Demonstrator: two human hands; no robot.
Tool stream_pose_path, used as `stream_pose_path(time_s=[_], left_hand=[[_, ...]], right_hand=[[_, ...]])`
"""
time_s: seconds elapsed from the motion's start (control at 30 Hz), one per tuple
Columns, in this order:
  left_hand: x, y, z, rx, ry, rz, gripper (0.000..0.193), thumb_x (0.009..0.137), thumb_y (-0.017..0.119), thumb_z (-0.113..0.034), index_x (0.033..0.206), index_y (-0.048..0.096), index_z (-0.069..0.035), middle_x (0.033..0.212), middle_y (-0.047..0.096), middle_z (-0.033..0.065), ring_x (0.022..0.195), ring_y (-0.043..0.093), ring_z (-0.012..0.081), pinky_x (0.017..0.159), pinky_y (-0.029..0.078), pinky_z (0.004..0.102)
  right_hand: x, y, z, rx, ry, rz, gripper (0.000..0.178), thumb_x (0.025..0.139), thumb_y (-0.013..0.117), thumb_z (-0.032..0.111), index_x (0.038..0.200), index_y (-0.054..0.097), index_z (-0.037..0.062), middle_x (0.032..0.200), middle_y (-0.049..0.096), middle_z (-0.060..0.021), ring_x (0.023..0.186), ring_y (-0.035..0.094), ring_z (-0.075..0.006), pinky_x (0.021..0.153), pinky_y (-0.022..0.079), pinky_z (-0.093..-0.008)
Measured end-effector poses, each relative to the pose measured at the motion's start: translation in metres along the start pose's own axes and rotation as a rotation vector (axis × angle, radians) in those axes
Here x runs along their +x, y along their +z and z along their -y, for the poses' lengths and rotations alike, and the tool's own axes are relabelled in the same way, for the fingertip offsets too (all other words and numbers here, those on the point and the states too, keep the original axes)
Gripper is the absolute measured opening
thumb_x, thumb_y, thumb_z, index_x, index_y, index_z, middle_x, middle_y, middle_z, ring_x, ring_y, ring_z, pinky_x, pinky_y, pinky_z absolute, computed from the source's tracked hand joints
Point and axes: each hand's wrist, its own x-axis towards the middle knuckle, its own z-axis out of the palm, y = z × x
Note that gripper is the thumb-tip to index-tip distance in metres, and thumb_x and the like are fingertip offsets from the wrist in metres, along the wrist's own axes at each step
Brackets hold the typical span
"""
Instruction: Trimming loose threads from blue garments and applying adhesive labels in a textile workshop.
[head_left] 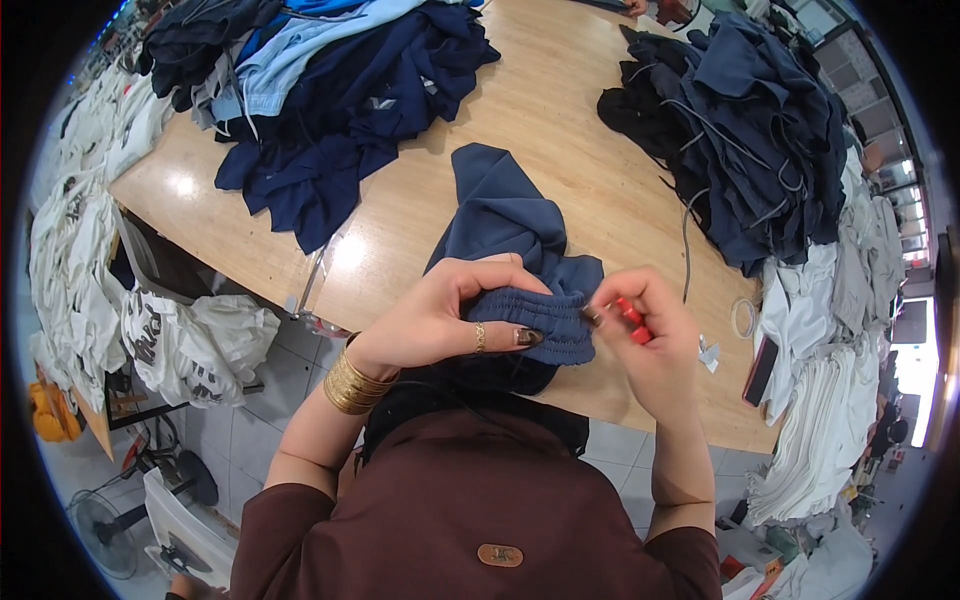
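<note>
A slate-blue garment [510, 225] lies on the wooden table [550, 120] before me, its gathered elastic waistband [562, 335] raised at the near edge. My left hand [435, 310] pinches that waistband, thumb on top and fingers behind it. At the band's right end is my right hand [660, 340], its fingers curled round a small red tool [632, 318]. The tool's working end is hidden, so its kind is unclear. Thumb and forefinger of this hand come together close to the band's edge; whether they touch it I cannot tell.
Navy and light-blue garments [330, 120] are heaped at the far left. Dark garments with loose drawcords [760, 130] form a pile at the far right. White folded cloth [800, 465] hangs at the right edge, near a tape roll [743, 318]. A fan [105, 530] stands lower left.
</note>
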Motion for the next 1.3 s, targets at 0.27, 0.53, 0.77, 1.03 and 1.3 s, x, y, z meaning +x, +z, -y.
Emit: stream_pose_path(time_s=[0.27, 0.53, 0.77, 1.03, 1.3], left_hand=[[-0.001, -0.001, 0.000, 0.013, 0.009, -0.001, 0.030, 0.076, 0.065, 0.003, 0.105, 0.061, 0.002, 0.087, 0.052, 0.0016, 0.082, 0.049, 0.0102, 0.076, 0.040, 0.0220], [-0.002, -0.001, -0.001, -0.006, -0.004, -0.013, 0.030, 0.076, 0.065, 0.003, 0.105, 0.061, 0.003, 0.087, 0.052, 0.0016, 0.083, 0.049, 0.0100, 0.075, 0.041, 0.0218], [-0.001, -0.001, 0.002, 0.018, 0.012, -0.015, 0.030, 0.074, 0.067, 0.001, 0.104, 0.061, 0.002, 0.086, 0.053, 0.0015, 0.082, 0.048, 0.0108, 0.077, 0.038, 0.0228], [-0.002, -0.001, 0.001, 0.043, 0.013, -0.015, 0.030, 0.073, 0.068, 0.000, 0.103, 0.062, 0.001, 0.086, 0.054, 0.0018, 0.081, 0.048, 0.0109, 0.077, 0.037, 0.0230], [-0.002, -0.001, 0.001, 0.030, 0.009, -0.022, 0.030, 0.074, 0.068, 0.001, 0.103, 0.062, 0.001, 0.085, 0.053, 0.0016, 0.082, 0.049, 0.0107, 0.077, 0.038, 0.0229]], right_hand=[[0.005, -0.006, 0.006, -0.198, -0.161, -0.095, 0.027, 0.072, 0.074, 0.006, 0.092, 0.057, 0.0022, 0.078, 0.060, -0.0043, 0.061, 0.056, -0.0131, 0.055, 0.043, -0.0246], [-0.004, -0.015, 0.001, -0.523, -0.296, 0.001, 0.026, 0.067, 0.077, 0.012, 0.085, 0.061, 0.0033, 0.073, 0.060, -0.0051, 0.060, 0.055, -0.0195, 0.053, 0.042, -0.0280], [-0.002, -0.012, 0.000, -0.600, -0.381, -0.007, 0.023, 0.068, 0.076, 0.014, 0.082, 0.061, 0.0041, 0.069, 0.058, -0.0041, 0.056, 0.052, -0.0196, 0.049, 0.040, -0.0292], [-0.001, -0.009, 0.002, -0.628, -0.411, -0.021, 0.020, 0.068, 0.075, 0.013, 0.080, 0.061, 0.0050, 0.068, 0.058, -0.0034, 0.056, 0.051, -0.0196, 0.049, 0.039, -0.0292], [-0.001, -0.005, 0.001, -0.369, -0.226, -0.179, 0.023, 0.071, 0.074, 0.006, 0.090, 0.062, 0.0021, 0.073, 0.060, -0.0064, 0.061, 0.057, -0.0152, 0.053, 0.044, -0.0246]])
